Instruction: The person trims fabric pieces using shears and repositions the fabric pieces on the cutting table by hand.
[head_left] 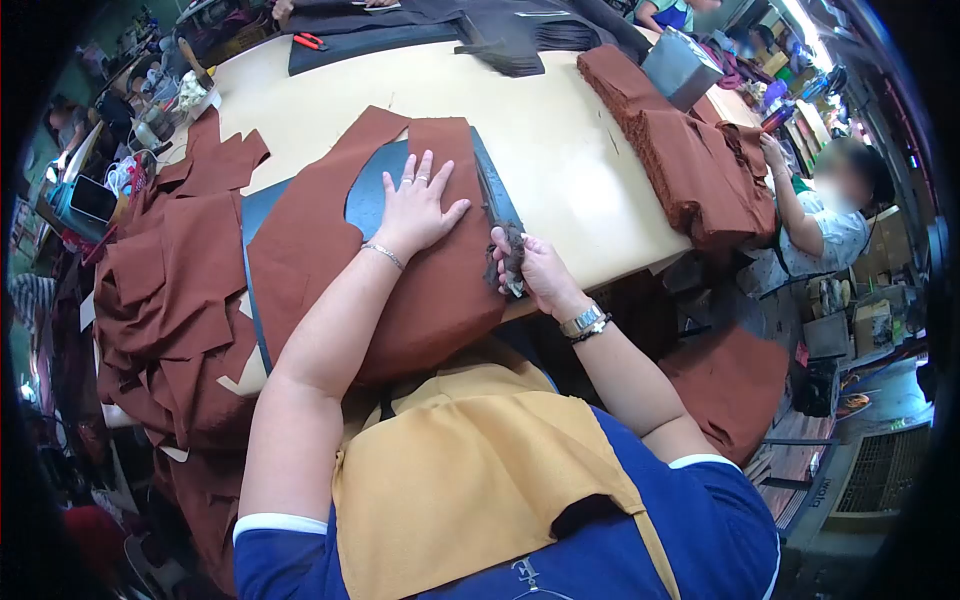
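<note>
My left hand (pixel 422 207) lies flat with fingers spread on a rust-brown cut fabric piece (pixel 310 240). This piece has a curved cut-out, through which a dark blue board (pixel 368 190) shows. Just right of the fabric's edge, my right hand (pixel 540 275) is closed round the dark, wrapped handles of a pair of fabric shears (pixel 511 255). The narrow blades point away from me along the fabric's right edge, over the board. The fabric's near end drapes over the table edge against my yellow apron (pixel 450 480).
Rust-brown fabric pieces (pixel 170 280) lie heaped on the left. A thick fabric stack (pixel 690 170) sits on the right of the pale table (pixel 560 130), a metal block (pixel 682 68) on it. A person (pixel 810 225) stands beside it. Red-handled cutters (pixel 310 41) and dark cloth lie at the far side.
</note>
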